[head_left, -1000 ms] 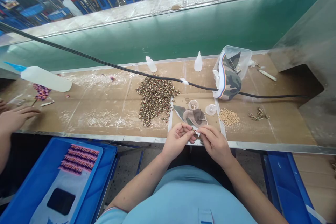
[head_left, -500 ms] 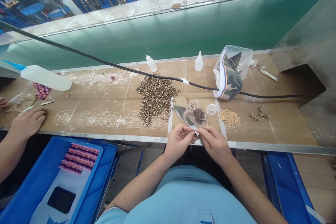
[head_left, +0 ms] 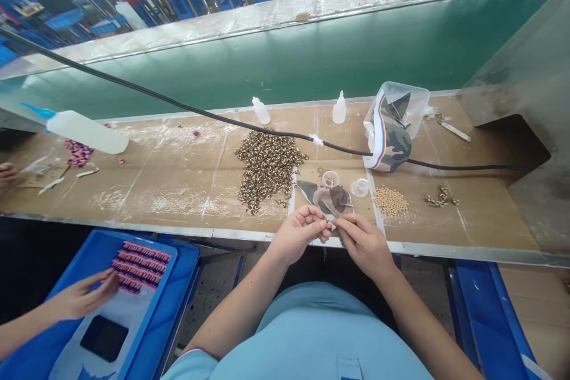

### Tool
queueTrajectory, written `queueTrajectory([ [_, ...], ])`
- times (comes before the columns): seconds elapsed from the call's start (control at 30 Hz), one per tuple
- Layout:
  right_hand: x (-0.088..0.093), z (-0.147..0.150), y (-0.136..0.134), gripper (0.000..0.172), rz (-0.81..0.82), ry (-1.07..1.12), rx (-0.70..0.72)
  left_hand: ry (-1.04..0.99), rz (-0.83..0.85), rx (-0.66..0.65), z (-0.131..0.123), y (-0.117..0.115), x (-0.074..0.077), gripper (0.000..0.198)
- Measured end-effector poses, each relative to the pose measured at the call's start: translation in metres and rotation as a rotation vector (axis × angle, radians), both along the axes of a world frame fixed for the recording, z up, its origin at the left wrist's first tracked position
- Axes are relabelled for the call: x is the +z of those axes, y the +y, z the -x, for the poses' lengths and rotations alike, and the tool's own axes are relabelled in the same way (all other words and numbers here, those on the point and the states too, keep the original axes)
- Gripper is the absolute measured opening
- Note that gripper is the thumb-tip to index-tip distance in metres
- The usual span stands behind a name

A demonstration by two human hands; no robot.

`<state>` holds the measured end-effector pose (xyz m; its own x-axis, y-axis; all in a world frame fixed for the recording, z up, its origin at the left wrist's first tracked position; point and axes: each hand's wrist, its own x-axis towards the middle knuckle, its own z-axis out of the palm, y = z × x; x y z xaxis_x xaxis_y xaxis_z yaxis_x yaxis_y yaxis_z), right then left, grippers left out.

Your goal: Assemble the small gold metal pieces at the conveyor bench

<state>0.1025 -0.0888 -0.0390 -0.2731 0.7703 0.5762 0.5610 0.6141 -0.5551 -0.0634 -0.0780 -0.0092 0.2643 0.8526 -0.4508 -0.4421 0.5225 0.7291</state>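
My left hand (head_left: 299, 233) and my right hand (head_left: 363, 241) meet at the bench's near edge, fingertips pinched together on a tiny metal piece (head_left: 329, 222) that is too small to name. Just beyond them lies a scrap of camouflage fabric (head_left: 329, 197). Left of it spreads a pile of small brown and gold parts (head_left: 266, 167). A small heap of tan beads (head_left: 389, 199) sits to the right, behind two little clear cups (head_left: 358, 187).
A black cable (head_left: 222, 122) runs across the cardboard-covered bench (head_left: 169, 178). Two small white bottles (head_left: 339, 108) and a clear tub with camouflage cloth (head_left: 392, 127) stand at the back. A co-worker's hand (head_left: 84, 295) reaches over a blue crate (head_left: 173, 285) at lower left.
My hands stay pinched together, barely shifted. The co-worker's hand has left the bench edge and dropped down over the blue crate.
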Motion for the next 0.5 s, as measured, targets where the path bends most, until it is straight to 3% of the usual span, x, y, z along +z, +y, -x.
queueTrajectory([
  [0.2, 0.0029, -0.0025, -0.0019, 0.028, 0.051, 0.051, 0.064, -0.092, 0.001, -0.027, 0.0059, 0.0009, 0.0004, 0.04],
  [0.5, 0.006, -0.0047, -0.0011, 0.024, 0.064, 0.073, 0.035, -0.078, -0.009, -0.031, 0.0063, -0.0003, -0.0032, 0.038],
])
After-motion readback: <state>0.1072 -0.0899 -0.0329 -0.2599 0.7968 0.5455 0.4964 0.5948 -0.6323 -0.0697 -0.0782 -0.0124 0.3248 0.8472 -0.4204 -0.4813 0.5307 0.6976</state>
